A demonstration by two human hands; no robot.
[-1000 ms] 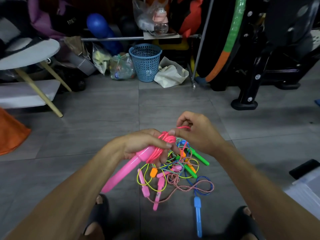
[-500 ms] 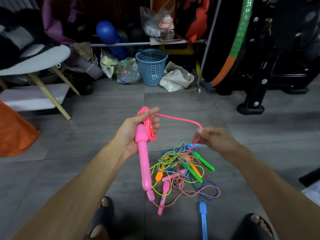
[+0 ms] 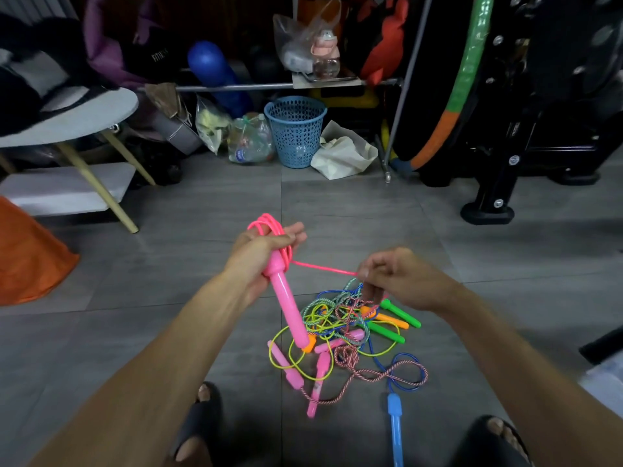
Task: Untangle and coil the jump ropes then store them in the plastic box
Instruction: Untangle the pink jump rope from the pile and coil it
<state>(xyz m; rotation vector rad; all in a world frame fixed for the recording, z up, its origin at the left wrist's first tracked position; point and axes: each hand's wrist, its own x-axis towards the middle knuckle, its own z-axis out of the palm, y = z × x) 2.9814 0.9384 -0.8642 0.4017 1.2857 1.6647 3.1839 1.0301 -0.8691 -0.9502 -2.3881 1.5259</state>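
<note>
Here, the left hand [image 3: 261, 254] grips the top of a pink jump-rope handle [image 3: 286, 298] together with several loops of pink cord [image 3: 269, 224] bunched above its fingers, the handle hanging down and slanting toward five o'clock so that its lower end sits over the pile. From the coil one strand of the pink cord runs taut toward three o'clock to the right hand [image 3: 401, 281], whose thumb and forefinger pinch it while the other fingers curl loosely above the heap. Below both hands, on the grey tiled floor [image 3: 168, 315], lies the tangle of jump ropes [image 3: 347, 332]: yellow, blue, teal and red-and-white braided cords crossing one another, with two green handles [image 3: 401, 313] and an orange one at its three o'clock edge, small pink handles [image 3: 315, 389] at six and seven o'clock, and a blue handle [image 3: 395, 423] lying apart at five o'clock near the person's right sandal [image 3: 488, 443]. The left sandal [image 3: 199, 419] shows at seven o'clock from the pile. Well beyond, at twelve o'clock, a blue perforated wastebasket [image 3: 296, 129] stands just beside a cream cloth bag [image 3: 344, 153] and clear plastic bags. An orange cone [image 3: 27, 257] sits at nine o'clock, under a white-topped stool [image 3: 67, 116]. Whether the pale object at the right edge of the view is the plastic box cannot be told.
</note>
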